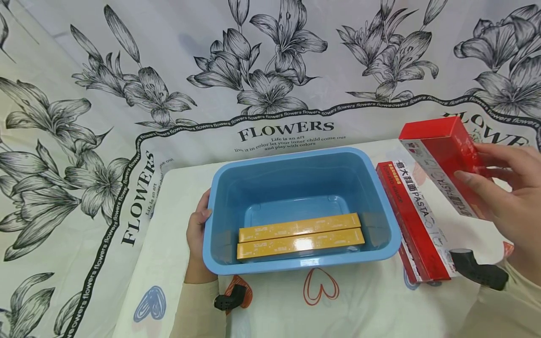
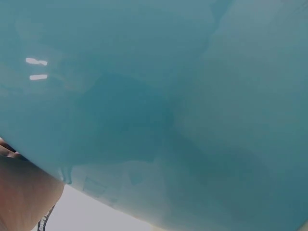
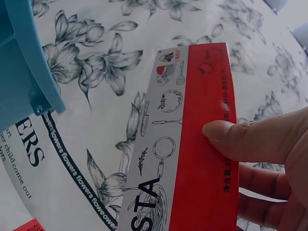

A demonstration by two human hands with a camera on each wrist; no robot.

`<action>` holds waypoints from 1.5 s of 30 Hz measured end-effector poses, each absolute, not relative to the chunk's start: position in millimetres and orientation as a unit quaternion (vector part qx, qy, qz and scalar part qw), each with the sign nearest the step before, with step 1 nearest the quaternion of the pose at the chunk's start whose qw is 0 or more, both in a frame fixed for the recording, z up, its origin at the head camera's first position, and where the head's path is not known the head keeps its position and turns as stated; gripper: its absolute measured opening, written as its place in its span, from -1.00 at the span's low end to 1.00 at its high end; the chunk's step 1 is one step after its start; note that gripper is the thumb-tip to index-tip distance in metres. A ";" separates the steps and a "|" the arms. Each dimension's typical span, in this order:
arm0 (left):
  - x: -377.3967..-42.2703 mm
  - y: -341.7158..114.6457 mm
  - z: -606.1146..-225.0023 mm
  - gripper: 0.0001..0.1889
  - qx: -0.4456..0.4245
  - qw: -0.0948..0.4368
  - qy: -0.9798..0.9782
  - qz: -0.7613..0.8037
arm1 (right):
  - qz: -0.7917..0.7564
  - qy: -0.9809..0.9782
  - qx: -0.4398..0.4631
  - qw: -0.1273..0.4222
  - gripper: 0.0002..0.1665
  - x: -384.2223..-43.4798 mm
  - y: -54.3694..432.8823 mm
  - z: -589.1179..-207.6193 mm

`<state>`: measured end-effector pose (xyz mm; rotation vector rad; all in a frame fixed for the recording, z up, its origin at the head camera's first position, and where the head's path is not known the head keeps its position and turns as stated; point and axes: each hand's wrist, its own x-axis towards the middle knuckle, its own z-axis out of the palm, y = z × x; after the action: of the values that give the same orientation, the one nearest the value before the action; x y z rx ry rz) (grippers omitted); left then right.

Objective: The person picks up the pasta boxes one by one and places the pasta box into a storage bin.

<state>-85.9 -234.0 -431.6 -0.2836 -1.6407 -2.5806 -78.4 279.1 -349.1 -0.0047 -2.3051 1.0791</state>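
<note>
Hanging tilted in the air to the right of the blue basin [image 1: 302, 263], a red pasta box [image 1: 444, 164] is being held clear of the desk [image 1: 359, 305]. The right grip [image 1: 513, 188] is pinching it, the thumb pressing one long face while the fingers are supporting the other side. Judging by its looks, the box is probably behaving as a light, stiff carton; its glossy coat is likely being a little slippery, and any dry pasta inside would be brittle. Opposite long faces near the middle are offering the safest hold, since squeezing hard could be denting the card.

Beside the basin, at least one more red box [image 1: 418, 230] is lying on the desk, with PASTA printed on top; a white and red strip is showing along its near left edge, and whether that is belonging to a second box I cannot tell. One basin is standing here, and two yellow cartons [image 1: 270, 246] are lying side by side inside it, along the near wall. The left grip [image 1: 198, 232] is holding the basin's left side, thumb at the rim. Farther out, a flower-printed cloth [image 1: 270, 61] is forming the backdrop.
</note>
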 end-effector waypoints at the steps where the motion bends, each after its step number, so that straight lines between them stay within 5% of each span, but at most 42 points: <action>1: -85.9 -233.9 -431.5 -0.28 -0.090 0.034 -0.534 -0.840 | 0.407 -0.864 0.002 0.297 -0.30 -78.0 278.3 -348.6; 8: -87.1 -234.9 -431.5 -0.30 -0.104 0.035 -0.529 -0.841 | 0.422 -0.837 0.082 0.339 -0.40 -78.4 270.6 -345.2; 45: -89.1 -238.1 -434.1 -0.33 -0.105 0.034 -0.525 -0.844 | 0.391 -0.860 0.108 0.308 -0.35 -66.3 241.4 -333.7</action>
<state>-89.1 -238.1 -434.1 -0.3222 -1.6131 -2.5955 -66.3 241.4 -333.7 0.2856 -2.2739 1.0347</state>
